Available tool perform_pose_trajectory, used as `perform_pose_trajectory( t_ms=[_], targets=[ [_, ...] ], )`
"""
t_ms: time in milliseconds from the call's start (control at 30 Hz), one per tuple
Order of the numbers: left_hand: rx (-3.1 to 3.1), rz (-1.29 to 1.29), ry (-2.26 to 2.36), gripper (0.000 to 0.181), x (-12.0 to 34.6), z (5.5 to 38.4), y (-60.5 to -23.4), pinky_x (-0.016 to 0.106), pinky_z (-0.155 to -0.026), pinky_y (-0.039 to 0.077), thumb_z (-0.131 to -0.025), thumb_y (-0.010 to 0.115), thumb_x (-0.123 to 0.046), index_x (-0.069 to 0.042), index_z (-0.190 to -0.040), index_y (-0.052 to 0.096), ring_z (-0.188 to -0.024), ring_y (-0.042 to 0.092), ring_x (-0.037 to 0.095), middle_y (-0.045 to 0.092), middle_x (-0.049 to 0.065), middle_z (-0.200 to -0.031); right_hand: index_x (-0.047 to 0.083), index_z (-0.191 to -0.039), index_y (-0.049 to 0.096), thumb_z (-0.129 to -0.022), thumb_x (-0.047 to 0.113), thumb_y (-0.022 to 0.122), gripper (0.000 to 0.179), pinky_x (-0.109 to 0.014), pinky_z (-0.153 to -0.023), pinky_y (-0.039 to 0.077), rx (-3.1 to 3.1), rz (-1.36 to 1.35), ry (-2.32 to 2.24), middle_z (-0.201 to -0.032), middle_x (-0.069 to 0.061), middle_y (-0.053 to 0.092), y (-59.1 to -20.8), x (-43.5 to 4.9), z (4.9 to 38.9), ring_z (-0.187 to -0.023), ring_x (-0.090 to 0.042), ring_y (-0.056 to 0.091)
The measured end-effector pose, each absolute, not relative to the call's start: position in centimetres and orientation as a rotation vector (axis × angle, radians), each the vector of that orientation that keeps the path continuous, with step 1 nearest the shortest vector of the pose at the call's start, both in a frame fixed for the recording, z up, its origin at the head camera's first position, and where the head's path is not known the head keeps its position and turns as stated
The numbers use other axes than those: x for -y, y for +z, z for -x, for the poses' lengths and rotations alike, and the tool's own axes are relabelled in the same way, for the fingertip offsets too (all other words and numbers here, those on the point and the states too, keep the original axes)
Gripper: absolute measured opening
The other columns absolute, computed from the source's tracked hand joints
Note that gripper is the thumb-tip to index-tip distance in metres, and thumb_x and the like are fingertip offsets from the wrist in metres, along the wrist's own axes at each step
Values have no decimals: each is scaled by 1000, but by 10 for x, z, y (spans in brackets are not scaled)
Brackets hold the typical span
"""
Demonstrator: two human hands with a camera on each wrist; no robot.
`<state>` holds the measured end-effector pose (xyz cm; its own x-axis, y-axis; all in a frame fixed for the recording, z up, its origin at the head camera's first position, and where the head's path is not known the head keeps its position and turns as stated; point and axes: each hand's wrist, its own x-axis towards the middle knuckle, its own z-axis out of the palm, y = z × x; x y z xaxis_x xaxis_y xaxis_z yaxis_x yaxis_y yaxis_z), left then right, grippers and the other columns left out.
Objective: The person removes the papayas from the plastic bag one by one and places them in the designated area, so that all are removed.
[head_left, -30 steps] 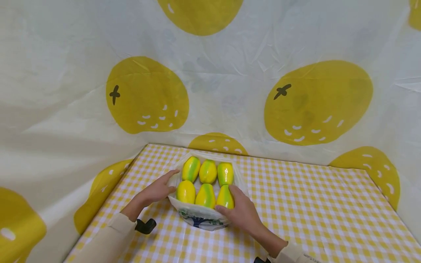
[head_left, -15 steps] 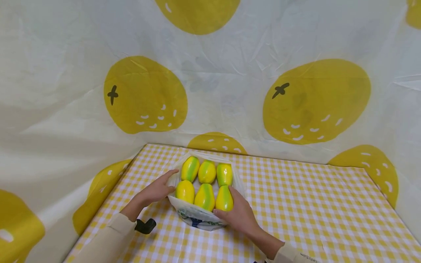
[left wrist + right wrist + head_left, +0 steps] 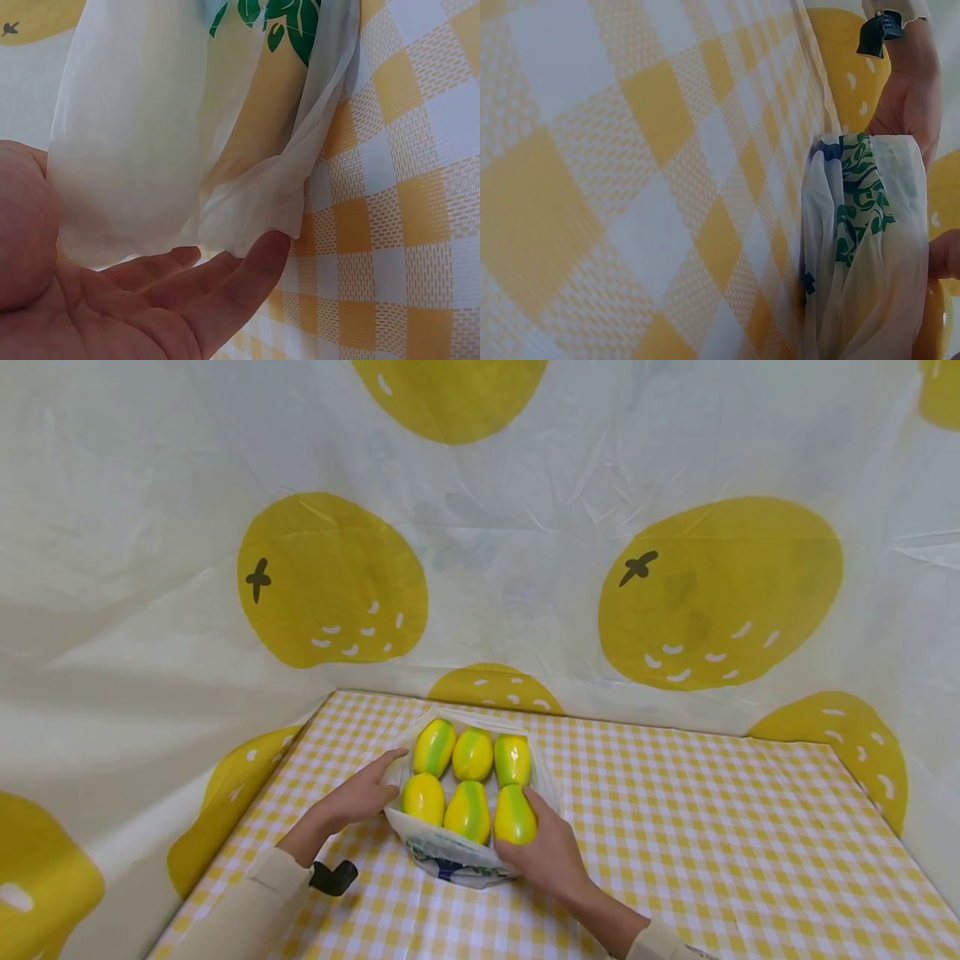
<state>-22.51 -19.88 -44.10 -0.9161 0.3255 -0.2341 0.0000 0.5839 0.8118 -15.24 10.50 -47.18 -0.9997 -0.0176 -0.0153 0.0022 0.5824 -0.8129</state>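
Bag (image 3: 432, 847) with six yellow-green fruits (image 3: 467, 812) sat on counter (image 3: 750, 860) pretty near back edge, loads of checked cloth (image 3: 660, 810) stretching off right. Left hand (image 3: 362, 792) had fairly straight fingers (image 3: 244, 292) touching bag; left wrist view caught three, head view just one plus thumb. Right hand (image 3: 552, 847) gripped near-right fruit (image 3: 514, 814), which showed slightly more than second earlier.

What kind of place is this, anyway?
Probably a staged corner or booth, though I can't be sure: a yellow-printed sheet hangs behind a checked tablecloth, where six glossy fruits sit in a bag.
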Motion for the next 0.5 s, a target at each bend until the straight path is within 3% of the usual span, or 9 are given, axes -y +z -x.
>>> perform_pose_trajectory(
  t_ms=[267, 500],
  targets=[
    [-2453, -261, 1294, 68, 199, 224, -442, 50, -101, 37, -101, 49, -7, -12, -165, 26, -129, 43, 37, 33, 19, -166, 11, -157, 46, -77, 29, 86, 91, -33, -82, 52, -2773, -11, -1426, -133, -11, 68, -464, -110, 153, -99, -19, 62],
    [-2451, -257, 1296, 69, 200, 224, -442, 50, -101, 37, -101, 48, -6, -11, -165, 24, -133, 39, 37, 27, 20, -170, 9, -157, 45, -76, 29, 87, 93, -32, -75, 51, -2741, -24, -1461, -129, -14, 67, -457, -114, 156, -93, -20, 61]
  ],
)
